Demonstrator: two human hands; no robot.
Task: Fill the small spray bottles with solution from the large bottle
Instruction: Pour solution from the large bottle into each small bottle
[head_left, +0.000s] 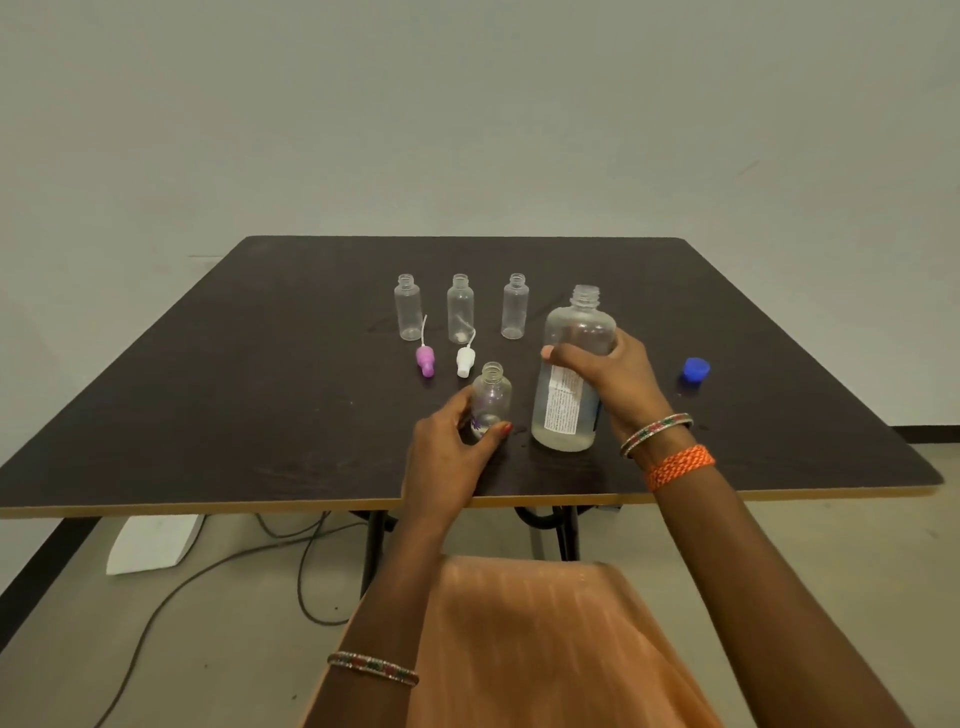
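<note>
Right hand (618, 384) grips large bottle (571, 374); left hand (452, 447) holds small bottle (491, 397).

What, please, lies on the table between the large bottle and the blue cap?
In the head view, only the right hand gripping the large bottle crosses that stretch; beyond it, bare table runs to the blue cap.

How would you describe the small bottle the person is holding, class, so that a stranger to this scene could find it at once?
Start at the dark table and find the large bottle gripped by the right hand. Just to its left stands a small clear bottle, uncapped, held by the left hand. Unlike the three small bottles in the back row, it stands nearest the person and is the only one being held.
</note>
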